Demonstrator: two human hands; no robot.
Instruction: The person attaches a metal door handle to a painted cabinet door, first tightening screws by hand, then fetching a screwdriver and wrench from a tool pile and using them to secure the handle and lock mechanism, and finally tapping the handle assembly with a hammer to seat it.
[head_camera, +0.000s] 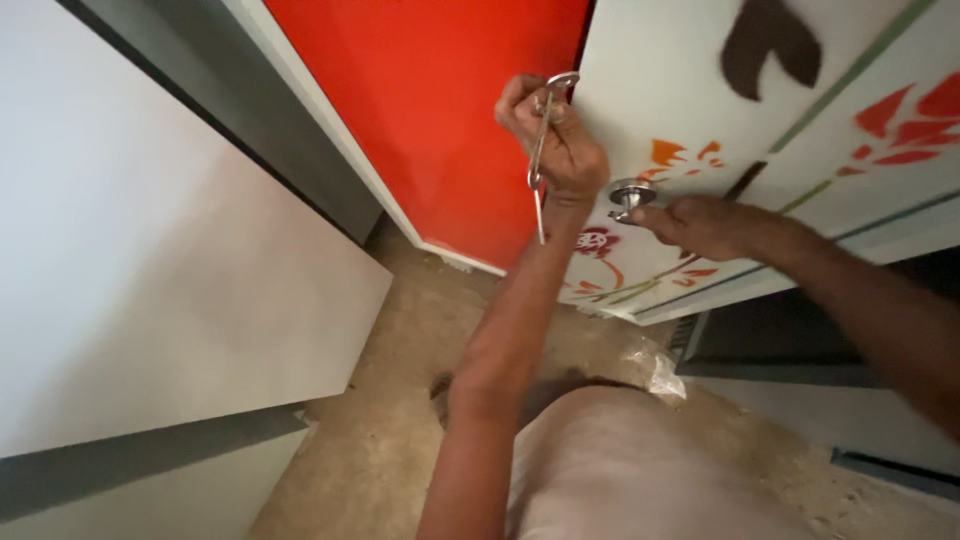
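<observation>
At upper centre, the left hand (552, 140) has its fingers clamped on a slim metal tool (541, 150) at the edge of the white door (820, 110), apparently steadying it. The right hand (705, 225) pinches the round metal knob (631, 196). Orange flower decals (900, 125) cross the door; a red panel (430, 100) stands left.

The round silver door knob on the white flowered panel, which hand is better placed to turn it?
Probably the right hand: its fingers already touch the round silver door knob. The left hand is closed around a thin metal tool.
</observation>
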